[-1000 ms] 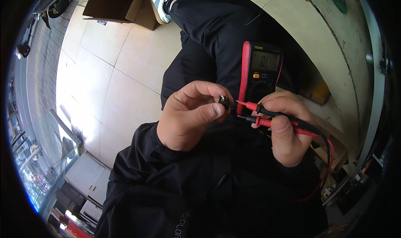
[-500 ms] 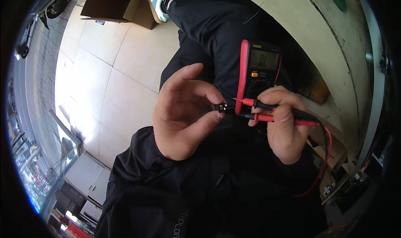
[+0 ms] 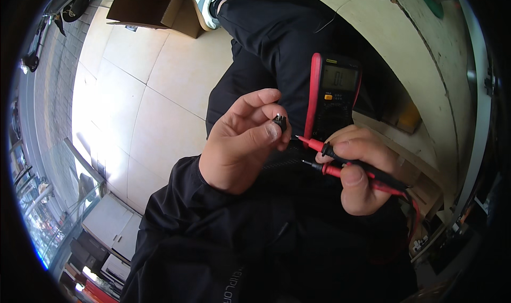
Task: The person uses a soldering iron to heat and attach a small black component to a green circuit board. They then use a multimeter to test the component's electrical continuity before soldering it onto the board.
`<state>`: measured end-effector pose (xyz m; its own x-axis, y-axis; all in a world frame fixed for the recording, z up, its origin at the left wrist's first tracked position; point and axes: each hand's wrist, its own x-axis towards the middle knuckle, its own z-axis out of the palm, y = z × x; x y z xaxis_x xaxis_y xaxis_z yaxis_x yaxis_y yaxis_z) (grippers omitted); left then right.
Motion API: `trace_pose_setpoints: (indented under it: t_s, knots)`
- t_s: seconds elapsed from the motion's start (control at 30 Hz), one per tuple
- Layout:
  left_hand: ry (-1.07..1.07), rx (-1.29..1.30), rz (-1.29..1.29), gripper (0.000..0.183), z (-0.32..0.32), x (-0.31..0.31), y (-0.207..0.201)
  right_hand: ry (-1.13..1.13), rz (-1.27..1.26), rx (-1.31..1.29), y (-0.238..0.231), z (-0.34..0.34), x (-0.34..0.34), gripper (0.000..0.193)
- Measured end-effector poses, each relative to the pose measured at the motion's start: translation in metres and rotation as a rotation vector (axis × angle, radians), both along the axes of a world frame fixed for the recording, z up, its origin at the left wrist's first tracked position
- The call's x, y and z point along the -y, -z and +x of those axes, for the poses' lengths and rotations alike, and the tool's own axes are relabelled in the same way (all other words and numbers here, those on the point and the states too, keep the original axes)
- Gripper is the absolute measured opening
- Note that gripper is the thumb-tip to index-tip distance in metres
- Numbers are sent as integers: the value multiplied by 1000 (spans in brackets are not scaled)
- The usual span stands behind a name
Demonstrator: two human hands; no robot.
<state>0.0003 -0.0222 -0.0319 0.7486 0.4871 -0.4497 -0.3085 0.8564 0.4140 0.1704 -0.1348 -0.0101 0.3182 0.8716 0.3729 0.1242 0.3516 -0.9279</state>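
Note:
Between thumb and fingers, my left hand [image 3: 242, 140] pinches a small black component [image 3: 279, 123] with short metal pins pointing upward. My right hand [image 3: 364, 170] grips two test probes together, chopstick fashion. The upper probe [image 3: 314, 143] has a red tip section and its metal point lies just right of my left fingers. A little lower, the second probe [image 3: 329, 169] points left as well. Neither point touches the component. A red and black multimeter [image 3: 335, 93] with a lit display rests on my thigh beyond my right hand, its lower end partly hidden.
An open cardboard box [image 3: 154, 7] stands on the tiled floor [image 3: 175, 74] at the far left, beside my shoe [image 3: 206, 5]. The probe leads [image 3: 415, 212] hang down at the right. A pale, curved worktop edge [image 3: 410, 47] runs along the right, with cartons beneath.
My left hand has turned, closed its fingers more and raised the component so its pins face up. My right hand has moved slightly down, and the probe points have spread apart.

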Motion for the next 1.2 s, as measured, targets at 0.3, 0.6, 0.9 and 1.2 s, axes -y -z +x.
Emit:
trace_pose_setpoints:
  t_s: [0.3,0.6,0.9,1.2]
  knots:
    - [-30,12,-124,46,-1,-4,-8,-61,69,226,3,-9,-3,28]
    - [-106,-7,459,56,-1,9,6,99,-303,-364,-6,-12,1,14]
    - [-70,-43,730,51,-4,12,7,-3,-266,-532,-4,-1,4,27]
    - [-146,13,958,48,-1,15,13,-5,-269,-880,0,-11,2,22]
